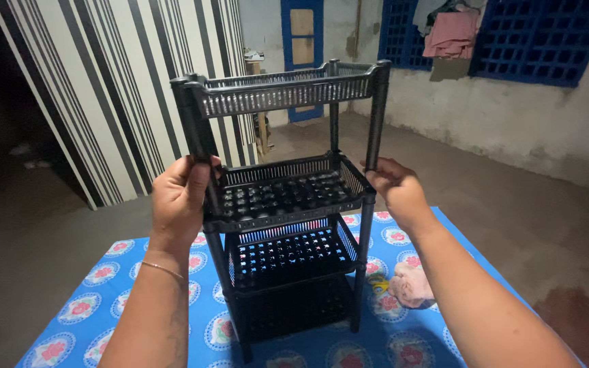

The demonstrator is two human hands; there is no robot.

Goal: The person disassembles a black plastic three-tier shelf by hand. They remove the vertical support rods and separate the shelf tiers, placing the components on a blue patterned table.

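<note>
**Both hands on the rack's front posts**

A black plastic rack (288, 197) with several tiers stands upright on a blue flowered mat (103, 300), its long axis vertical, straight ahead between the hands. The left hand (180, 197) wraps closed around the near left post, just below the top tier. The right hand (395, 189) pinches the near right post at about the same height. Both hands sit equally near. A pink cloth (410, 285) lies on the mat beside the rack's right foot.
</note>
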